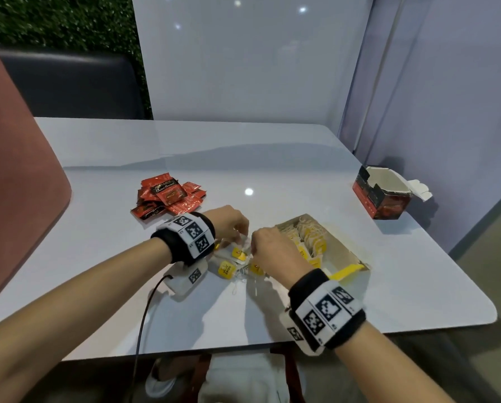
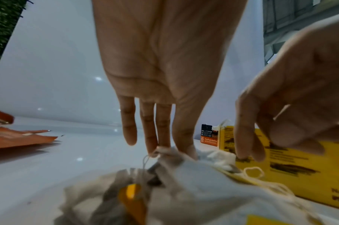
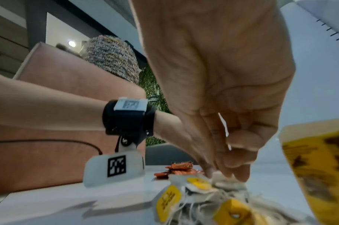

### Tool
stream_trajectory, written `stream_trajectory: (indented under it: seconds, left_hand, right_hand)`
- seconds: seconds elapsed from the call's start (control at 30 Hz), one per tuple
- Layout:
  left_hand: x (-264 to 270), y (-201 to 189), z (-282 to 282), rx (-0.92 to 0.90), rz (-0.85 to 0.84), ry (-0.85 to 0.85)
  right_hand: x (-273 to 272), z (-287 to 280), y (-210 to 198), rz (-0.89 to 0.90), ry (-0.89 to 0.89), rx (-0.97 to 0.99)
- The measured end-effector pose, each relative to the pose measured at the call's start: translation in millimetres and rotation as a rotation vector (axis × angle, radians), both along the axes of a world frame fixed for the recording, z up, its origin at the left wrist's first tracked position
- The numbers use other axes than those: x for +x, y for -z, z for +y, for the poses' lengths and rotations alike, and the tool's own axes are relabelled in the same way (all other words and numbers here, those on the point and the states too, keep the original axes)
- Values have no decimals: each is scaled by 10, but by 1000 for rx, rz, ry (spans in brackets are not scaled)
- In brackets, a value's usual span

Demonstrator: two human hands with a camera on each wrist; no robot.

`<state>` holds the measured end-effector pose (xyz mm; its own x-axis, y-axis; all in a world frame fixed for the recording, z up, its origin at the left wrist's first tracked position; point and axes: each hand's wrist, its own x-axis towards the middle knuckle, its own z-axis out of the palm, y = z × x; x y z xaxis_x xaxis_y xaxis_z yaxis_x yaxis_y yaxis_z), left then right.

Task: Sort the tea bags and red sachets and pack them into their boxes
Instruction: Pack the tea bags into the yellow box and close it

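Note:
A small heap of loose tea bags [image 1: 228, 267] with yellow tags lies on the white table [image 1: 185, 152], between my two hands. My left hand [image 1: 240, 234] reaches down onto the heap, and its thumb and fingertips [image 2: 165, 146] pinch the top of one tea bag [image 2: 172, 155]. My right hand [image 1: 253, 251] comes in from the right with curled fingers [image 3: 218, 167] that pinch into the same heap [image 3: 199, 196]. The open yellow tea box [image 1: 345, 254], holding several tea bags, lies just right of my right hand. Red sachets [image 1: 167, 196] are piled behind my left wrist.
An open red and black box [image 1: 386, 199] stands at the far right of the table near the wall. A pink chair back [image 1: 16, 170] rises on the left. A black cable [image 1: 144, 309] hangs from my left wrist over the front edge.

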<state>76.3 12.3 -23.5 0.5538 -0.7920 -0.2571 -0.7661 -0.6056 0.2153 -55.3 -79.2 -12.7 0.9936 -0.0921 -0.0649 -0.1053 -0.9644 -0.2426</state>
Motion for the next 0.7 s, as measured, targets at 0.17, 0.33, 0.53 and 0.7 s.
stream_trajectory:
  seconds: [0.17,0.33,0.53,0.7]
  left_hand:
    - [15,-127,155,-206,-26,-80]
    - [-1,-336,547,-507,-45,-201]
    - [-281,-335,945,-762,301,-326]
    - [-481,-154,1072,-943,563,-486]
  right_hand:
    - [55,212,88,42,-44,-41]
    - [155,279,139,89,-30,-100]
    - [191,253,118,27,-21,-106]
    - [151,103,20,-123,15,-48]
